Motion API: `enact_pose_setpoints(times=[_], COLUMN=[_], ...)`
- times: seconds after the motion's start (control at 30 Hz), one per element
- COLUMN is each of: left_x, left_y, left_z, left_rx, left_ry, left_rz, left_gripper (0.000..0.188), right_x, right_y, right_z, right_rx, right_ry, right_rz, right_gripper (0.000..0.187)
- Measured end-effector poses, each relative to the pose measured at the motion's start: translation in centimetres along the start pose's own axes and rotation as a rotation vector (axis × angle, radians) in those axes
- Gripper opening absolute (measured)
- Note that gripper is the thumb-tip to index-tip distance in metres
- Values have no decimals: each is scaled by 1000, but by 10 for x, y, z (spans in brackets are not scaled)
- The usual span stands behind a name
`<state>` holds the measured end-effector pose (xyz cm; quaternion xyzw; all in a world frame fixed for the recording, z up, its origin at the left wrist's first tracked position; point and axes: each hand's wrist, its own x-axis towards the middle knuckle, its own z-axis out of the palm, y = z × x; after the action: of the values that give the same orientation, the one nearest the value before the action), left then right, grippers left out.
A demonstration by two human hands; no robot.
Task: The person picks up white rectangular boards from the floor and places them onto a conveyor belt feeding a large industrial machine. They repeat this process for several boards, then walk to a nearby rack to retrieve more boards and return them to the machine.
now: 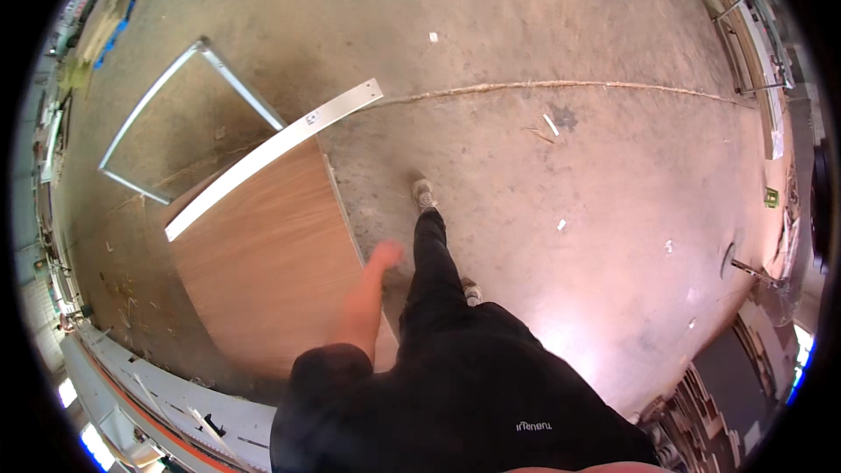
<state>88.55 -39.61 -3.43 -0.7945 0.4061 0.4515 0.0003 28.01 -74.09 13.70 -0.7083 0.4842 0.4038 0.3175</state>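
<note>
My left hand point(387, 254) hangs at my left side, smeared by motion, so its fingers cannot be made out. It is beside the right edge of a brown wood panel point(263, 263), and nothing shows in it. Across the far end of that panel lies a long white strip point(276, 158) with small holes near one end. A grey metal frame point(153, 96) stands beyond, partly hidden behind the strip and panel. My right hand is out of sight.
A long machine bed point(166, 385) with an orange stripe runs along the lower left. Stacked boards point(701, 420) stand at the lower right, and a rack point(758, 52) with long pieces is at the far right. Small scraps point(550, 124) lie on the concrete floor.
</note>
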Motion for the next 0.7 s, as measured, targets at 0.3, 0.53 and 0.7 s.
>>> enact_pose_setpoints(times=[0.3,0.53,0.7], left_x=[249,318,267], left_y=[-198,-290,-269], left_z=[-213,-256,-211], left_rx=[-2188,-2654,-2651], left_ry=[657,1123,1163], left_rz=[-355,-601,-496], left_gripper=[36,49,32], right_x=[-89,-54,53], right_y=[-116,-279,-398], right_z=[-59,-165,-242], right_rx=[108,-211,-278], right_ry=[-4,-269,11], right_rz=[198,343,85], right_gripper=[43,43,37])
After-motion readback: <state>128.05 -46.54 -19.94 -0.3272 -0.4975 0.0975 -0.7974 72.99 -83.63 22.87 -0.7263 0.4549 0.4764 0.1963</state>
